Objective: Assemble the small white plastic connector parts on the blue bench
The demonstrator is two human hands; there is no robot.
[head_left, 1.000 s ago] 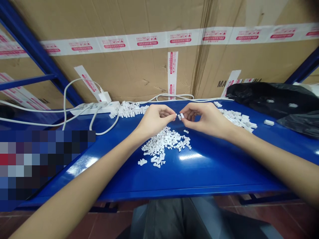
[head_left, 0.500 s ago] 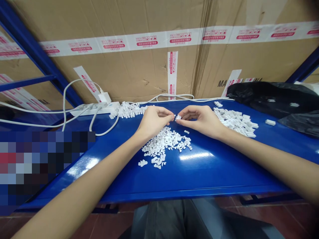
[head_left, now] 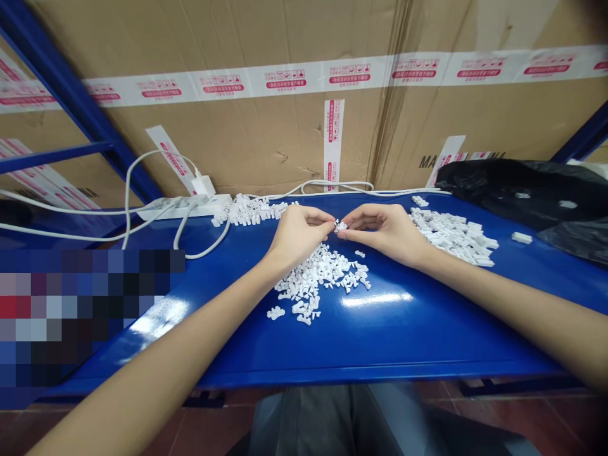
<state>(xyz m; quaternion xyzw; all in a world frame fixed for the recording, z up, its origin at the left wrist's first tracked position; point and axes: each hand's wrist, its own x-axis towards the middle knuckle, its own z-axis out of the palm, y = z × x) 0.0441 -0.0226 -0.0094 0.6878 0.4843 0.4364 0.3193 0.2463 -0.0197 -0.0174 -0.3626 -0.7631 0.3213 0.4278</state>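
My right hand [head_left: 387, 233] pinches a small white plastic piece [head_left: 341, 226] between thumb and fingertips. Facing it, my left hand [head_left: 304, 234] has its thumb and index finger pressed together at the left side of that piece, on a tiny white bit too small to make out. Just below my hands lies a heap of small white clips [head_left: 316, 275]. Blocky white parts [head_left: 453, 234] are piled to the right, beyond my right wrist. More white pieces [head_left: 251, 210] form a cluster behind my left hand.
A white power strip [head_left: 190, 206] with plugs and looping white cables [head_left: 228, 233] stands at the back left of the blue table [head_left: 380, 342]. A black plastic bag [head_left: 503, 183] lies at the back right, near a single white block [head_left: 522, 237]. Large cardboard [head_left: 237, 139] rises behind.
The whole view has shifted slightly, so everything appears a little further right. My hands keep nearly the same pose, with their fingertips still close together at the white piece.
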